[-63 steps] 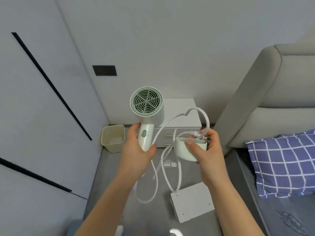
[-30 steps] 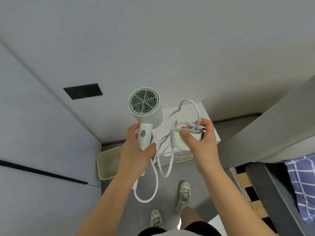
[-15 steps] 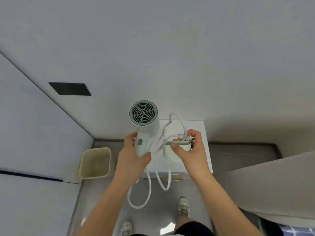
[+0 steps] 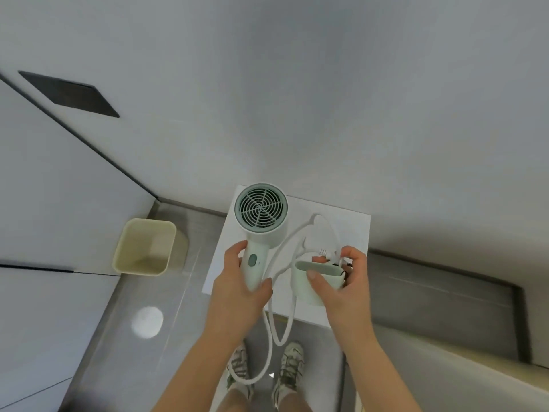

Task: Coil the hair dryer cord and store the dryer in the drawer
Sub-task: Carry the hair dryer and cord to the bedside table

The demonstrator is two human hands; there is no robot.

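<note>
My left hand (image 4: pixel 237 288) grips the handle of a pale green and white hair dryer (image 4: pixel 260 215), held upright with its rear grille facing me. My right hand (image 4: pixel 341 281) holds the dryer's pale green nozzle attachment (image 4: pixel 315 281) together with the plug end and loops of the white cord (image 4: pixel 300 236). More cord hangs in long loops between my arms down toward my shoes. Both hands hover above the white nightstand (image 4: pixel 355 230), seen from the top; its drawer fronts are hidden from this angle.
A cream waste bin (image 4: pixel 144 248) stands on the grey floor left of the nightstand, by the wall corner. A grey bed headboard edge (image 4: pixel 445 295) runs along the right. A dark panel (image 4: pixel 69 93) is set into the left wall. My shoes (image 4: pixel 289 367) stand just before the nightstand.
I have stepped up to the nightstand and now look straight down on it. Both hands kept their grips and moved lower and closer over its top.
</note>
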